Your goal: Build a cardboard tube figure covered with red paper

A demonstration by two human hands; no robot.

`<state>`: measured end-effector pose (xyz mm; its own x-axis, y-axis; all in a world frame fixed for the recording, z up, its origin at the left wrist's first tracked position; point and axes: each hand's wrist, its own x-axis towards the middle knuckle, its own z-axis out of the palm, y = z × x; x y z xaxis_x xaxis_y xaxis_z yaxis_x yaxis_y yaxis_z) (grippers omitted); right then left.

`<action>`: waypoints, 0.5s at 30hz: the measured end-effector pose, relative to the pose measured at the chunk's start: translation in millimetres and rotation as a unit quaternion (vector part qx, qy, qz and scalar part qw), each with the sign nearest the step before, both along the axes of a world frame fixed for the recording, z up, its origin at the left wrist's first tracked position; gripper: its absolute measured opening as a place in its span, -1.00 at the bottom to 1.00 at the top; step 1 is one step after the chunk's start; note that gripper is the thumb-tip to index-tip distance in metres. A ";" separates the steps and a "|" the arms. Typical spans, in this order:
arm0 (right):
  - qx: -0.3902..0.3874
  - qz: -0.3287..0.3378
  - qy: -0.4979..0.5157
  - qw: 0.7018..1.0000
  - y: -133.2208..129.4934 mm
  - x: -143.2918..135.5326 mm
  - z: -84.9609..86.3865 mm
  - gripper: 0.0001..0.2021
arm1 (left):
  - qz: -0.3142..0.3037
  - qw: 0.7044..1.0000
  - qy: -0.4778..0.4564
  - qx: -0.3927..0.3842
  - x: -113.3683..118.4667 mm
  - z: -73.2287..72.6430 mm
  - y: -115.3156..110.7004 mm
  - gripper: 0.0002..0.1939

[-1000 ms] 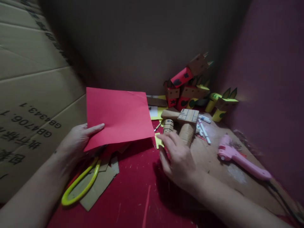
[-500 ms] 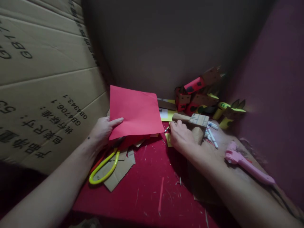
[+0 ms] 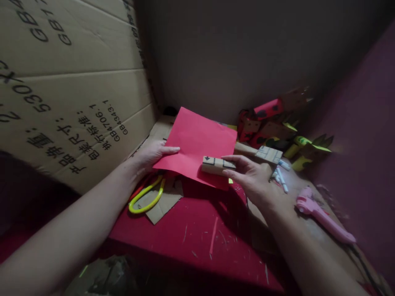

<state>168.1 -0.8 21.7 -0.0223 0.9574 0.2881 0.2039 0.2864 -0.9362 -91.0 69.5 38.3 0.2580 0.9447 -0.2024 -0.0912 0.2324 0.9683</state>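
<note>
The left hand (image 3: 151, 158) pinches the red paper (image 3: 200, 133) at its left edge, above the counter (image 3: 185, 238); the right hand (image 3: 254, 176) grips a cardboard tube (image 3: 212, 165) over its near right part; matching tube to paper seems underway — next calls for a steady sheet.

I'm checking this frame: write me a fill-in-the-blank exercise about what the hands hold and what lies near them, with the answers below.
1. Of the left hand and the right hand, the one holding the red sheet is the ____.
2. The cardboard piece in the other hand bears a black mark shaped like an ____.
3. The glue gun is coloured ____.
4. The looped handle below the left hand is coloured ____.

Missing words: left; arrow; pink; yellow.
</note>
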 end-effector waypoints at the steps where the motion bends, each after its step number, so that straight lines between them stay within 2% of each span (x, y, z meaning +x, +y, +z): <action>1: 0.012 -0.009 -0.033 0.999 -1.0 -1.2 -3.6 -0.69 | -0.002 1.000 -0.001 -0.003 0.9 -0.3 0.5 -0.84; 5: 0.060 -0.044 -0.165 0.984 -5.4 -2.5 -15.0 -0.72 | 0.010 1.000 -0.009 0.001 2.4 -4.0 4.9 -0.86; 10: 0.074 -0.040 -0.228 0.970 -7.3 -3.5 -22.9 -0.73 | 0.037 0.999 -0.005 -0.008 5.9 -1.8 3.3 -0.83; 15: 0.107 0.014 -0.257 0.960 -11.1 -4.3 -22.4 -0.74 | 0.165 0.985 -0.028 0.034 5.2 10.9 -1.1 -0.78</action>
